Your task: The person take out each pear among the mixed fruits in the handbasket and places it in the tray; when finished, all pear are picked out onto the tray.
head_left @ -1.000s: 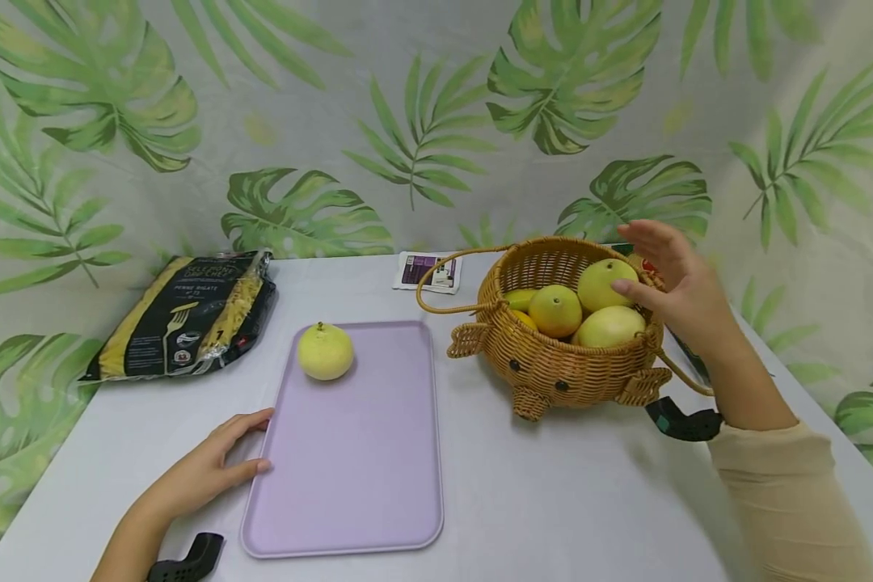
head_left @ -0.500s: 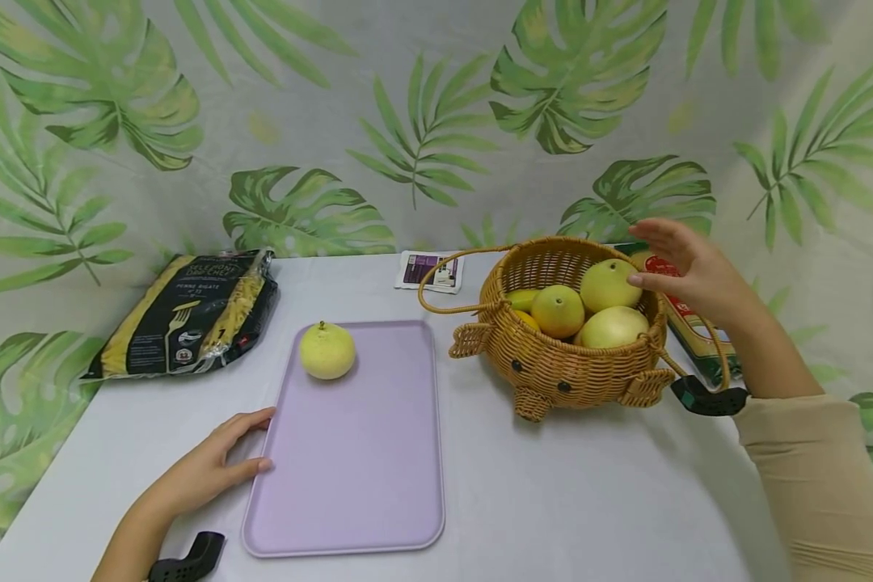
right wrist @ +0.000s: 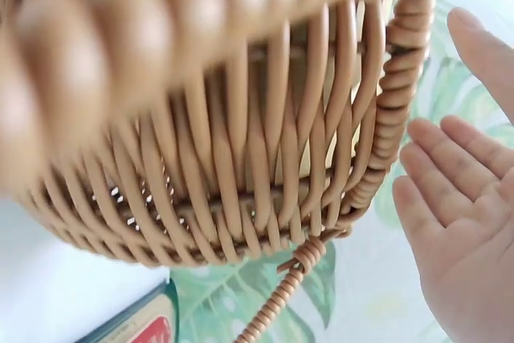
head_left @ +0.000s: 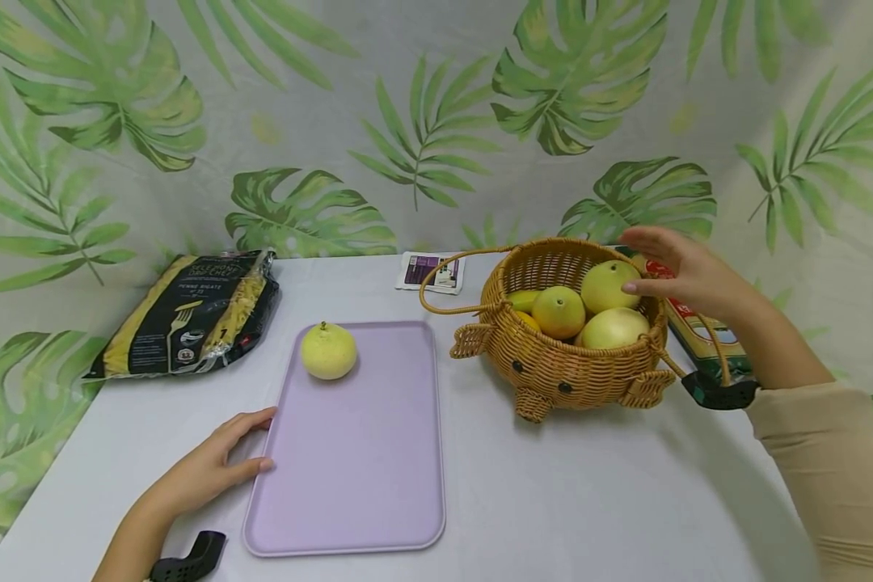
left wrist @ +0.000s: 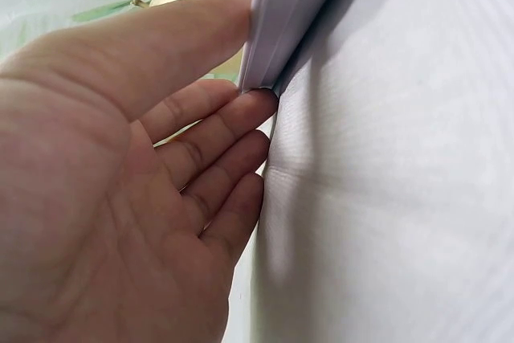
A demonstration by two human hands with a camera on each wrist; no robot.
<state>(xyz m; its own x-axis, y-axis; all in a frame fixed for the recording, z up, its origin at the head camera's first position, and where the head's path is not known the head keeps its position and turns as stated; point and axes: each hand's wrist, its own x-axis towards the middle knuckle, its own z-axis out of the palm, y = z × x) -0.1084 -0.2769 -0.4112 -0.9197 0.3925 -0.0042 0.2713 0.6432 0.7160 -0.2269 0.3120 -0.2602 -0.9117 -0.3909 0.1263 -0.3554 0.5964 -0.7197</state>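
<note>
A wicker basket (head_left: 575,373) with an animal face holds several yellow-green fruits (head_left: 558,313). My right hand (head_left: 687,271) hovers over its right rim, fingers extended and thumb apart, with nothing in its grasp. In the right wrist view, the hand's palm (right wrist: 474,230) shows beside the basket rim, apart from it. A lilac tray (head_left: 352,461) lies flat left of the basket, bearing one round pale-yellow fruit (head_left: 329,352) with a short stem near its far left corner. My left hand (head_left: 204,469) touches the tray's left edge with loosely bent fingers; the left wrist view shows fingertips (left wrist: 261,104) against its side.
A black bag of penne pasta (head_left: 189,315) lies at the back left. A small white-and-purple packet (head_left: 431,272) is at the back middle. Behind the basket's right side, a green-and-red package (head_left: 702,339) is partly hidden. The basket's loop handle (head_left: 444,310) sticks out leftward.
My right hand has shifted slightly right and away from the fruits in the basket, then a little back leftward and down. The left hand, tray and fruits stay in place.
</note>
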